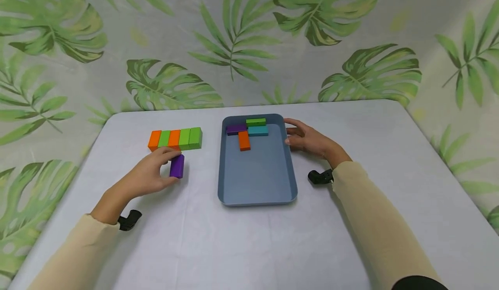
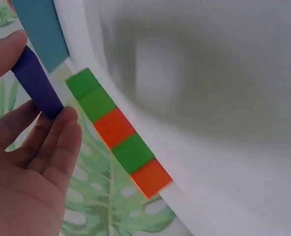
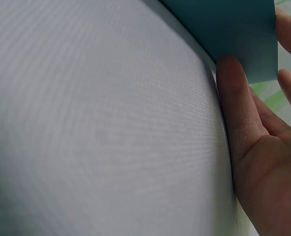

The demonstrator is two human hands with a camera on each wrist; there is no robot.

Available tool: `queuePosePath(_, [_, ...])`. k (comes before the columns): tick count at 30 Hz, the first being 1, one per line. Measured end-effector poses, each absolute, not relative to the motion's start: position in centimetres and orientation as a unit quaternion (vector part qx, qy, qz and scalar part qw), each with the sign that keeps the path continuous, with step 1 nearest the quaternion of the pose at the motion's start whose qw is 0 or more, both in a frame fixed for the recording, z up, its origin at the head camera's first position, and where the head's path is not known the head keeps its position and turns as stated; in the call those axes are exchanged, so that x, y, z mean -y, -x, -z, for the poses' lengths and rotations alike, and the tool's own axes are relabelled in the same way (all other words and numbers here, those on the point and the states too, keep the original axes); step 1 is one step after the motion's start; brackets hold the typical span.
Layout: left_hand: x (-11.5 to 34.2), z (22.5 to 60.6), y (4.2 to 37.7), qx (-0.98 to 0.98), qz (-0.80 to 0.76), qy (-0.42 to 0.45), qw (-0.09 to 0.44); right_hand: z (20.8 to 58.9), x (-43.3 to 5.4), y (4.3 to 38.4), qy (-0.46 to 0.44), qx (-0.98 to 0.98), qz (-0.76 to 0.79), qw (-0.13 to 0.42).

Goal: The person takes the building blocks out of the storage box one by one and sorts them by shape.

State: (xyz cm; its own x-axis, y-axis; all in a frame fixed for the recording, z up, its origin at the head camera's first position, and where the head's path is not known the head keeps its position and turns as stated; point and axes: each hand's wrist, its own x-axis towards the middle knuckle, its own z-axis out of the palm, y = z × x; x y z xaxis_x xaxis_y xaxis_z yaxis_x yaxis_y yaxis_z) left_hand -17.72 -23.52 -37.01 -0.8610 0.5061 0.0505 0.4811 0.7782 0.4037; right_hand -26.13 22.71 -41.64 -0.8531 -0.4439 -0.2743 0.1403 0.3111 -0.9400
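Observation:
My left hand (image 1: pixel 150 172) pinches a purple block (image 1: pixel 177 166) between thumb and fingertips, its long side tilted in the left wrist view. Just beyond that hand, a row of orange and green blocks (image 1: pixel 184 139) stands side by side on the table. My right hand (image 1: pixel 311 141) touches the right edge of a blue-grey tray (image 1: pixel 257 182) near its far corner, the fingers loosely bent. In the right wrist view the thumb (image 3: pixel 234 93) lies against the tray's outer wall. Toward the tray's far end lie a green block (image 1: pixel 255 122), a purple block (image 1: pixel 236 129), a teal block (image 1: pixel 258 130) and an orange block (image 1: pixel 244 141).
A white cloth (image 1: pixel 249 246) covers the table. Behind it hangs a leaf-patterned backdrop (image 1: pixel 249 86). A black wrist device sits at the left wrist (image 1: pixel 130 220) and another at the right wrist (image 1: pixel 320 177). The tray's raised rim runs all around it.

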Motion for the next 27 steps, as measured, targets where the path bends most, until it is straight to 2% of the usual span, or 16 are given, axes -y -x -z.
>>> queuePosePath(8, [25.1,37.5,16.9,-0.943,-0.218,-0.250,0.023,41.7,-22.7,26.1,0.095,-0.772,0.576,0.251])
queuePosePath(27, [29.6,39.1,17.0,-0.965,-0.177,-0.188,0.048,41.3,-22.5,26.1,0.093,-0.775,0.573,0.251])
